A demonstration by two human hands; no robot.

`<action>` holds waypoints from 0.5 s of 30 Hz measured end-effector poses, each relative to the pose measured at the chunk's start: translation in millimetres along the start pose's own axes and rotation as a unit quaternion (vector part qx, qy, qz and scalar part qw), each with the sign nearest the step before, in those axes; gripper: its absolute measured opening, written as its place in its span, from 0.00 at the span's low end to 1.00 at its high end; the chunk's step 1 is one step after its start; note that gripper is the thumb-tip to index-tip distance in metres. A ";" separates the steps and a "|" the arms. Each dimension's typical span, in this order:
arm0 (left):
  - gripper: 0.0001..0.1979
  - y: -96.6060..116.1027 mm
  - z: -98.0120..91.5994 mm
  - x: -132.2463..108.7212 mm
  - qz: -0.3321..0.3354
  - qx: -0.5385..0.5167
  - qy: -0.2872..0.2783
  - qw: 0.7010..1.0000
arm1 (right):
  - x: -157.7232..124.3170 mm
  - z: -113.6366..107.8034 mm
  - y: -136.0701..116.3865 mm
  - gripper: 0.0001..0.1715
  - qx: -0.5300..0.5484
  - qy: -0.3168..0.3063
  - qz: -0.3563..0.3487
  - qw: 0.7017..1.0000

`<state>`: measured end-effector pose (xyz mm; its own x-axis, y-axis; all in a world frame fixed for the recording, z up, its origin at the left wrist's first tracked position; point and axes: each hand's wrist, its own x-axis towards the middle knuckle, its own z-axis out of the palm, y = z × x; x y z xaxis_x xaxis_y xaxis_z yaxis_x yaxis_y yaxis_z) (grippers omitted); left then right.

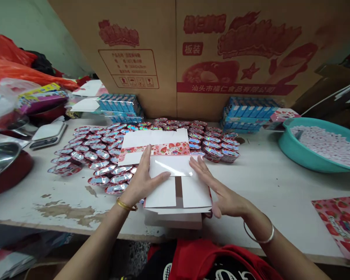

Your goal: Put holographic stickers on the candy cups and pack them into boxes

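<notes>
A white carton with a strawberry-print strip lies in front of me, its flaps folded inward with a narrow dark gap between two of them. My left hand rests along its left side, fingers stretched forward and thumb lying on a white flap. Against the right side is my right hand, fingers extended over the edge; its thumb is slightly blurred. Both hands are open, touching the carton without wrapping round it. Behind and to the left, many small foil-topped cups stand packed together, some partly hidden by the carton.
A large brown cardboard box walls off the back. Two blue packs stand before it. At right are a turquoise basin of small white pieces and a strawberry-print sheet. A scale and metal bowl sit left.
</notes>
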<state>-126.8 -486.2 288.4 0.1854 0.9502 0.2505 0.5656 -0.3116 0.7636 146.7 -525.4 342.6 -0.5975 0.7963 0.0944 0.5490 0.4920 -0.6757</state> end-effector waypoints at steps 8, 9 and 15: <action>0.46 16.0 0.1 -35.4 -0.018 -0.114 0.003 0.993 | 3.7 37.0 -2.3 0.44 0.134 0.223 0.116 0.959; 0.47 17.7 4.6 -37.1 -0.035 -0.085 0.021 0.996 | 6.8 37.7 -3.3 0.46 0.113 0.226 0.121 0.960; 0.45 22.4 26.5 -34.2 -0.011 0.060 0.055 0.997 | 22.9 36.2 -6.0 0.51 -0.024 0.179 0.182 0.967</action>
<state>-99.2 -525.7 281.1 0.0855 0.9492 0.3027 0.6616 -0.2813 0.6951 108.6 -522.8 322.4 -0.1234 0.9864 0.1086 0.7167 0.1643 -0.6778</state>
